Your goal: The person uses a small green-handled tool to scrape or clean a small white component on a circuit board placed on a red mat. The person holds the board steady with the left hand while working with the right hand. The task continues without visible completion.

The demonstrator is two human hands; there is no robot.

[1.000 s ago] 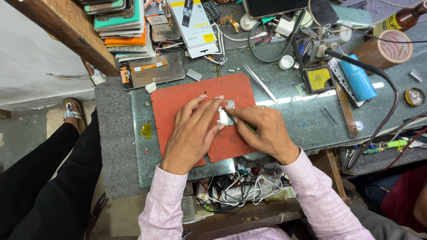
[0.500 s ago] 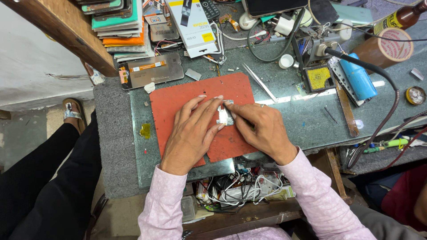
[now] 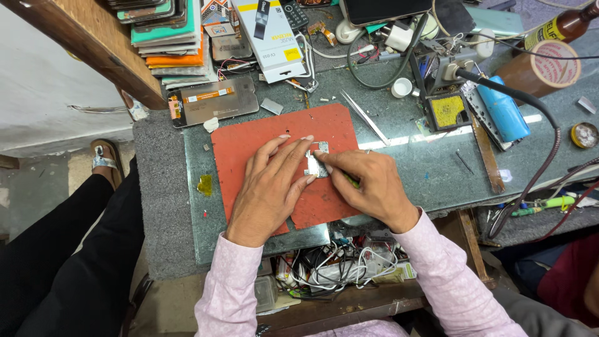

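Observation:
A small silvery metal part lies on a red work mat in the middle of the bench. My left hand rests flat on the mat, its fingertips pressing on the part's left side. My right hand meets it from the right, pinching a thin tool with a green handle whose tip touches the part. Most of the tool is hidden inside my fist.
Metal tweezers lie just right of the mat. A phone screen panel sits behind it, with stacked phones and a white box. A soldering station, blue cylinder, tape roll stand at right. Tangled cables fill the drawer below.
Both hands stay on the small part; the fingers have shifted only slightly.

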